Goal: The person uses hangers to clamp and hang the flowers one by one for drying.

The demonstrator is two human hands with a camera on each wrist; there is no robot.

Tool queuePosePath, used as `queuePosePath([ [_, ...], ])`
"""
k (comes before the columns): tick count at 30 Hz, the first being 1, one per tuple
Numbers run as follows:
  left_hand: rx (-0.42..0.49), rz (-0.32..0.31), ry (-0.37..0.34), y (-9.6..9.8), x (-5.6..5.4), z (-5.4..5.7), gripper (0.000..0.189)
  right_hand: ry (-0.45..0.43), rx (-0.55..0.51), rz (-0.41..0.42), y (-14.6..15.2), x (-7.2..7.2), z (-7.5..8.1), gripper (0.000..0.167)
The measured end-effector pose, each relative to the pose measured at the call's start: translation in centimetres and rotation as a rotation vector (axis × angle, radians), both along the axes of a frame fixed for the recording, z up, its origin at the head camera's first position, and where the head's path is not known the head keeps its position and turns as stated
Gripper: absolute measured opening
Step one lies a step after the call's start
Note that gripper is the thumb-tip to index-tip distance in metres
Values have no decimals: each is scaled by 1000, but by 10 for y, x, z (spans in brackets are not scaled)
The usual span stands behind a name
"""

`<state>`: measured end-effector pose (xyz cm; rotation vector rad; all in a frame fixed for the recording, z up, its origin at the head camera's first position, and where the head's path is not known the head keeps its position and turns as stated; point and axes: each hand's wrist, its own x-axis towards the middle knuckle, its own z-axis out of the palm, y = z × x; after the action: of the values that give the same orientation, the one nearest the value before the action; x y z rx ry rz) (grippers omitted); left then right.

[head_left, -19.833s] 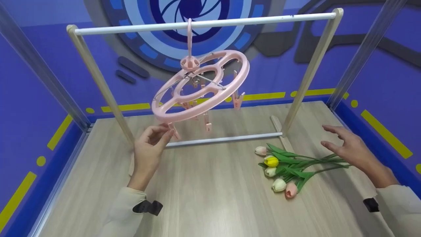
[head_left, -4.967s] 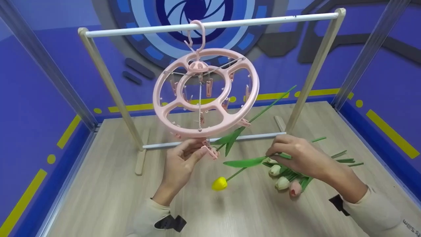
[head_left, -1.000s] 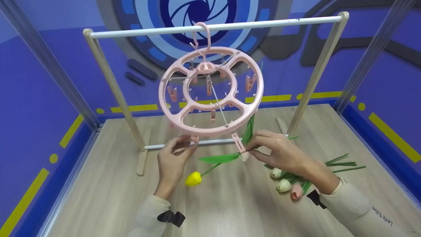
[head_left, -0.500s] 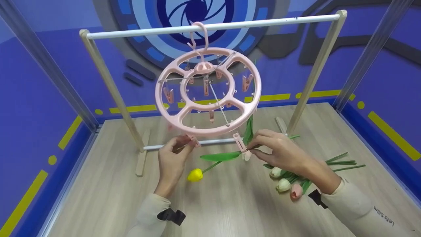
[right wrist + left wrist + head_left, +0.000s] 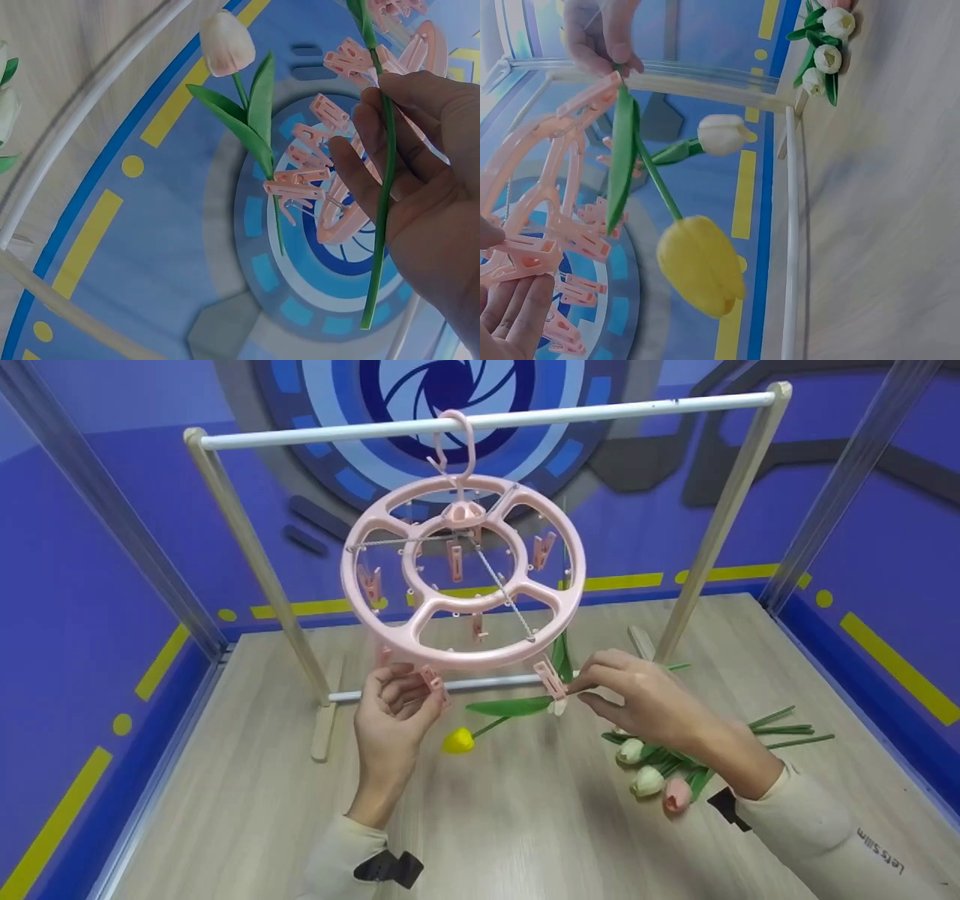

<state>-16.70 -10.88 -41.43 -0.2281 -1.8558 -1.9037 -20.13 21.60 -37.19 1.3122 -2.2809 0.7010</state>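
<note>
A round pink clip hanger [image 5: 480, 660] hangs tilted from the rack's white top bar. My left hand [image 5: 394, 727] pinches a pink clothespin [image 5: 433, 684] at the hanger's near left rim. On the near right my right hand [image 5: 645, 697] pinches the stem of a yellow tulip [image 5: 457, 740], its bloom pointing down and left. Right at those fingertips is another clothespin [image 5: 551, 681]; whether it bites the stem I cannot tell. Behind, a whitish tulip [image 5: 721, 135] hangs head down, its stem in a clothespin [image 5: 296, 187] in the right wrist view.
Several white and pink tulips [image 5: 646, 781] lie on the wooden table [image 5: 517, 817] under my right forearm. The rack's wooden posts [image 5: 724, 517] stand at both sides, joined low down by a white bar [image 5: 495, 683]. Blue panels [image 5: 97, 585] enclose the table.
The yellow tulip, earlier in the bunch, has come left to the hanger in my right hand. The whitish tulip now hangs clipped. Lately the hanger shifted slightly left and my left hand's clothespin turned.
</note>
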Motion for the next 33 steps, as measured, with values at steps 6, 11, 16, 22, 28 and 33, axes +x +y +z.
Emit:
queuePosePath([
  [6,-57,-33,32,-1,6,0,41,20,-9,-19,6,-2,1,33],
  [11,-90,-22,65,-1,10,0,37,91,-23,-27,13,-4,1,33],
  [16,-146,7,116,-2,13,-1,35,155,-29,-41,22,-6,4,35],
  [22,-155,-1,115,-3,12,-1,33,109,-25,-108,38,-6,7,39],
  [28,-132,-60,102,-1,11,-1,33,44,-76,-163,59,-5,8,43],
  [33,-139,-70,68,0,13,0,34,31,-133,-202,75,-6,9,40],
])
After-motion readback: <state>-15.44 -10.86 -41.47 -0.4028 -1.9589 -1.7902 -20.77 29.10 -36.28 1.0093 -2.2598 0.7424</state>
